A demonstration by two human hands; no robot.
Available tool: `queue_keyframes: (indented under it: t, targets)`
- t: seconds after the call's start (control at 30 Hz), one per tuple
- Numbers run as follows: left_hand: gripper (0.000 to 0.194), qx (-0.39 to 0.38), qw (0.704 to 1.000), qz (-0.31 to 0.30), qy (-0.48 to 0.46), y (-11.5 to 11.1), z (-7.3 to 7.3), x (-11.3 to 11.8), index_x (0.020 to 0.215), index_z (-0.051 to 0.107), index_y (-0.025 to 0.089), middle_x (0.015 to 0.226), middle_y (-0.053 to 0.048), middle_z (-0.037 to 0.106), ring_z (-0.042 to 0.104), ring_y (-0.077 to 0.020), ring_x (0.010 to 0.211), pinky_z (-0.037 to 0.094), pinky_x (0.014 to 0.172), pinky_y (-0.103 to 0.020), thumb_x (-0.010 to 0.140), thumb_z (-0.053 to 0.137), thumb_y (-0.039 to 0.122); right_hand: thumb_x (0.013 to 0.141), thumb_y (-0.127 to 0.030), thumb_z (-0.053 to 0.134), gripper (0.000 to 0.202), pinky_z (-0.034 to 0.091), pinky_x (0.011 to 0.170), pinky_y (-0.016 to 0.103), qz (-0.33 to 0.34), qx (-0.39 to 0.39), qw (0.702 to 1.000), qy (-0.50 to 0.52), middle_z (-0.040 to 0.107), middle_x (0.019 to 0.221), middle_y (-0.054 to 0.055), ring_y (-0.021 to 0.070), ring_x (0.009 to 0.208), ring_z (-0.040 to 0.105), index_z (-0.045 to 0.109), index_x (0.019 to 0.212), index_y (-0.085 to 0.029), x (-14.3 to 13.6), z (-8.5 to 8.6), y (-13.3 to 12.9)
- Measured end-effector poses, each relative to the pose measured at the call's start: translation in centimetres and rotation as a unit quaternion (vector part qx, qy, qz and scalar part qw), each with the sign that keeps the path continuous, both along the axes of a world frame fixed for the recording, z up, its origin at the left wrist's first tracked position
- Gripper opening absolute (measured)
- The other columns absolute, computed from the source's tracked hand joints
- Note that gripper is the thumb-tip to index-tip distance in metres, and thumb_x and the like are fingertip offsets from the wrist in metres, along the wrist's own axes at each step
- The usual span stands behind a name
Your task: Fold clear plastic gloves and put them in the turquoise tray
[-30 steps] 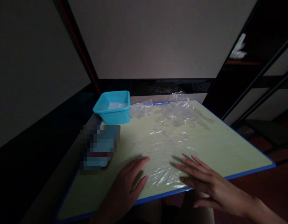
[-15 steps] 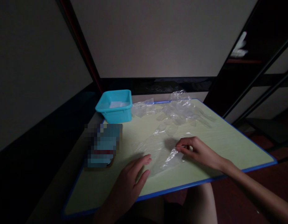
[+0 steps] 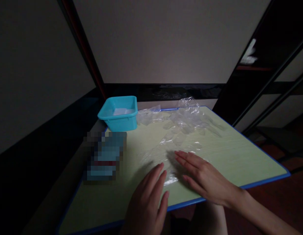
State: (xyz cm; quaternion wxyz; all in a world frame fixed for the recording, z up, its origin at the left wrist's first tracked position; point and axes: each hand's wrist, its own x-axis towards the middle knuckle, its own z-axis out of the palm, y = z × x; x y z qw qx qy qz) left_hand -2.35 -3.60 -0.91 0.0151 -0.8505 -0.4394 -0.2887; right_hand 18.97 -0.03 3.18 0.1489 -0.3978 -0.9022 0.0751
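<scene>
A pale wall [image 3: 163, 42] rose behind a light green counter [image 3: 244, 160] edged in blue; lighting was dim. At the far left stood a turquoise tub [image 3: 123, 124] with white paper [image 3: 123, 111] inside. Nearer on the left lay an item [image 3: 106, 156] whose detail was blurred out. Crumpled clear plastic [image 3: 188, 120] occupied the far middle.

The near film [image 3: 161, 154], thin and clear, lay spread on the near middle of the counter. The left hand [image 3: 147, 199] was open at its near left side, fingers extended, gripping nothing. The right hand [image 3: 202, 174] was likewise open, over its right part; whether either palm pressed the film could not be determined.

In this inspector's judgement, the step in hand was smoothing the film flat. The next move called for light, even pressure, or a fingertip pinch at an edge, without dragging or creasing it.
</scene>
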Motion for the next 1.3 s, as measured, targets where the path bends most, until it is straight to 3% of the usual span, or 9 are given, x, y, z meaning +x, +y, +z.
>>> queue_keyframes:
  t: [0.13, 0.3, 0.5, 0.73, 0.87, 1.13, 1.3]
  targets:
    - [0.058, 0.01, 0.996, -0.025, 0.086, -1.4, -0.4, 3.1, 0.13, 0.031, 0.004, 0.134, -0.017, 0.036, 0.037, -0.0263, 0.122, 0.046, 0.09, -0.032, 0.084, 0.043, 0.038, 0.088, -0.04, 0.036, 0.059, 0.015, 0.107, 0.043, 0.041, -0.034, 0.996, -0.067, 0.013, 0.144, 0.009, 0.0217, 0.131, 0.013, 0.015, 0.138, -0.015, -0.2, -1.1, -0.5]
    - [0.077, 0.028, 0.993, -0.023, 0.116, -1.2, -1.7, 4.0, 0.131, 0.027, -0.002, 0.134, -0.024, 0.032, 0.032, -0.0316, 0.123, 0.046, 0.089, -0.037, 0.079, 0.044, 0.053, 0.089, -0.044, 0.033, 0.062, 0.01, 0.108, 0.042, 0.051, -0.056, 0.994, -0.076, 0.008, 0.143, 0.011, 0.0212, 0.131, 0.007, 0.011, 0.138, -0.013, -0.1, -2.2, -0.9]
    - [0.084, 0.025, 0.993, -0.024, 0.11, -1.3, -3.0, 3.6, 0.133, 0.021, -0.001, 0.134, -0.024, 0.033, 0.034, -0.0332, 0.122, 0.047, 0.087, -0.041, 0.077, 0.045, 0.057, 0.088, -0.038, 0.037, 0.062, 0.01, 0.108, 0.043, 0.045, -0.048, 0.996, -0.063, 0.008, 0.143, 0.01, 0.0219, 0.131, 0.007, 0.009, 0.138, -0.013, -0.2, -2.0, -1.5]
    - [0.079, 0.03, 0.991, -0.019, 0.131, -1.5, -3.1, 3.7, 0.132, 0.026, 0.001, 0.134, -0.021, 0.035, 0.037, -0.0307, 0.121, 0.045, 0.089, -0.037, 0.076, 0.047, 0.054, 0.088, -0.028, 0.035, 0.06, 0.011, 0.108, 0.041, 0.04, -0.047, 0.994, -0.086, 0.003, 0.143, 0.009, 0.0208, 0.131, 0.004, 0.006, 0.138, -0.013, -0.1, -2.1, -1.6]
    - [0.079, 0.029, 0.985, -0.022, 0.171, -1.4, -2.8, 2.6, 0.133, 0.025, 0.004, 0.135, -0.019, 0.033, 0.035, -0.0297, 0.122, 0.044, 0.089, -0.038, 0.075, 0.05, 0.051, 0.087, -0.028, 0.036, 0.062, 0.012, 0.108, 0.042, 0.032, -0.04, 0.995, -0.086, 0.003, 0.143, 0.009, 0.0218, 0.131, 0.005, 0.004, 0.138, -0.013, 0.0, -2.5, -1.7]
    - [0.083, -0.007, 0.983, -0.011, 0.182, -1.5, -2.5, -2.0, 0.138, 0.01, 0.011, 0.137, -0.014, 0.032, 0.035, -0.0298, 0.123, 0.042, 0.09, -0.038, 0.075, 0.053, 0.043, 0.088, -0.033, 0.036, 0.063, 0.015, 0.107, 0.043, 0.004, -0.032, 0.997, -0.076, 0.005, 0.144, 0.009, 0.0226, 0.131, 0.009, 0.002, 0.139, -0.014, 0.7, -2.9, -1.8]
    - [0.088, -0.041, 0.986, -0.024, 0.162, -1.7, -2.0, -3.1, 0.139, 0.005, 0.018, 0.137, -0.011, 0.033, 0.037, -0.0298, 0.121, 0.042, 0.091, -0.038, 0.072, 0.059, 0.038, 0.088, -0.03, 0.036, 0.056, 0.023, 0.104, 0.046, -0.018, -0.035, 0.998, -0.044, 0.022, 0.142, 0.008, 0.0231, 0.128, 0.023, 0.014, 0.139, -0.018, 2.2, -1.0, -0.6]
